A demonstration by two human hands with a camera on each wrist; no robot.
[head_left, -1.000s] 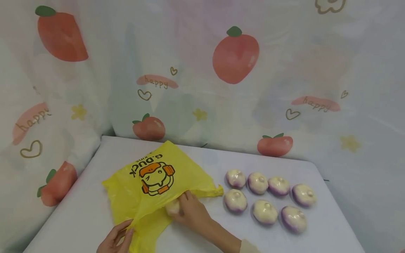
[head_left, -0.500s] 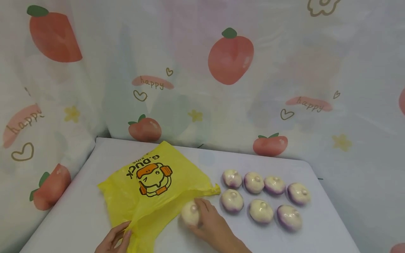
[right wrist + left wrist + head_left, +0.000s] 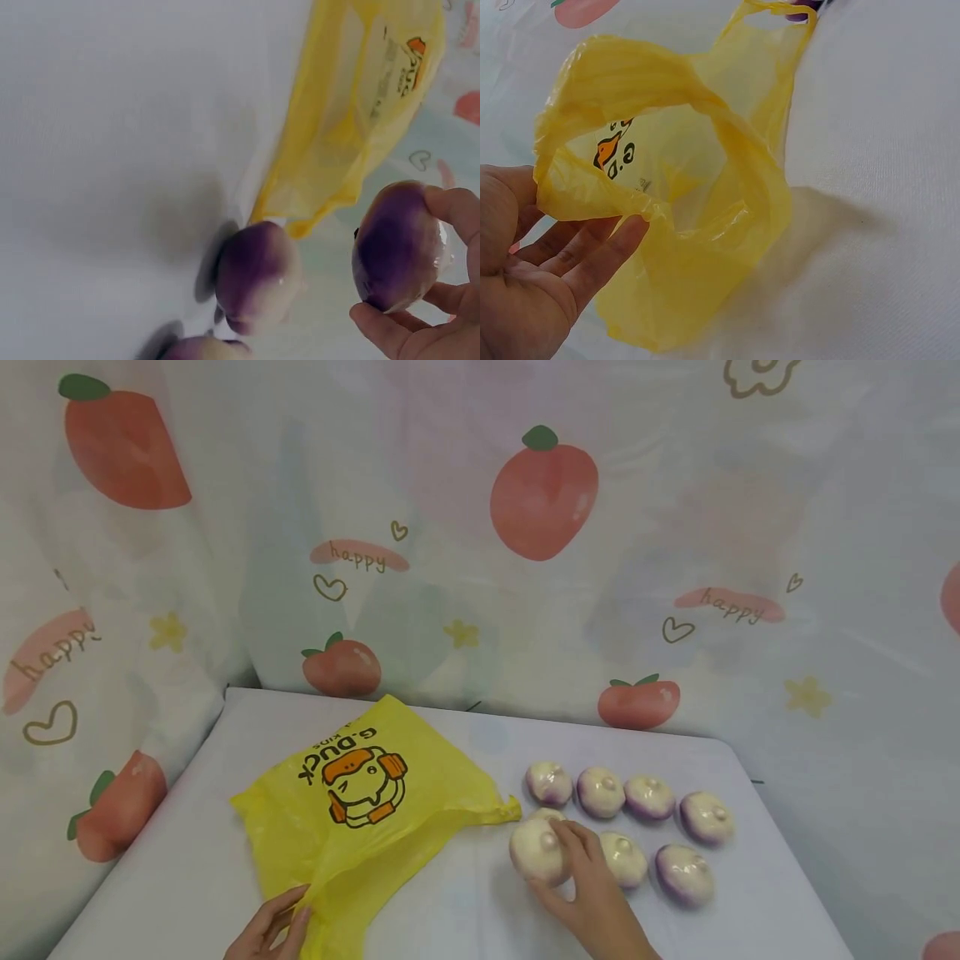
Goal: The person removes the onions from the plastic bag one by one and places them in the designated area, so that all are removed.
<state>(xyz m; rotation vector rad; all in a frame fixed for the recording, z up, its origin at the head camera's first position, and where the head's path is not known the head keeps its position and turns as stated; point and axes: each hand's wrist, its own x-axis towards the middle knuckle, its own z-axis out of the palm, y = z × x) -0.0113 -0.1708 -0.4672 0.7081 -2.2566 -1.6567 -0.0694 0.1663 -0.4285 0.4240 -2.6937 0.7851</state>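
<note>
In the head view my left hand (image 3: 268,928) pinches the mouth edge of a yellow plastic carrier bag (image 3: 438,764) printed with a duck. The left wrist view looks into the bag's gaping mouth (image 3: 634,71), its rim between thumb and fingers. My right hand (image 3: 600,897) grips a shiny purple-and-cream turnip (image 3: 534,853), raised above the table with its pale nubbed side up. Its purple side (image 3: 391,244) faces the right wrist camera. Behind it, another turnip (image 3: 550,814) is mostly hidden.
Several more turnips lie in two rough rows on the right of the white-covered table (image 3: 442,902); one is the far-right turnip (image 3: 707,818). A fruit-printed sheet (image 3: 465,460) hangs behind and at the sides.
My right hand has drawn the turnip away from the bag's mouth and carried it right, over to the other turnips. My left hand stays on the bag's edge.
</note>
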